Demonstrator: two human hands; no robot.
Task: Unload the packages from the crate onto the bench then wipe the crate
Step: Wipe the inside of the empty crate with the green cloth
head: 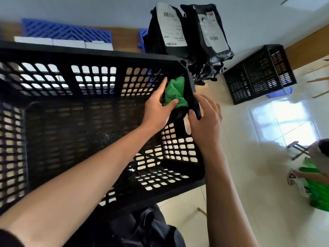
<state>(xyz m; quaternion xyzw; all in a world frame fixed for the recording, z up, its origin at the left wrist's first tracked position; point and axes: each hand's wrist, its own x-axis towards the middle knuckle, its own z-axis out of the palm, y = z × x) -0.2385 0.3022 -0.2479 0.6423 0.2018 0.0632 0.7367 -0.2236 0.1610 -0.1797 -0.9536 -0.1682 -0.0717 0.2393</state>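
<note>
Floor: pale tiles (pixel 231 157), with a second black crate (pixel 260 73) standing well apart.
Bench: wooden top (pixel 124 38) carried the black packages (pixel 188 32), upright against the wall.
Crate: black crate (pixel 89 107) held no packages.
Left hand (pixel 158 109): fingers pressed a green cloth (pixel 175 94) into the crate's far right corner.
Right hand (pixel 204 120): fingers curled over the crate's rim.

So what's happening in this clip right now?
A person is wiping a large black crate. The left hand presses a green cloth into the crate's inner far-right corner, while the right hand grips the rim there to steady it. No packages show inside the crate; black packages with labels stand on the bench behind it. A second black crate sits on the floor.
</note>
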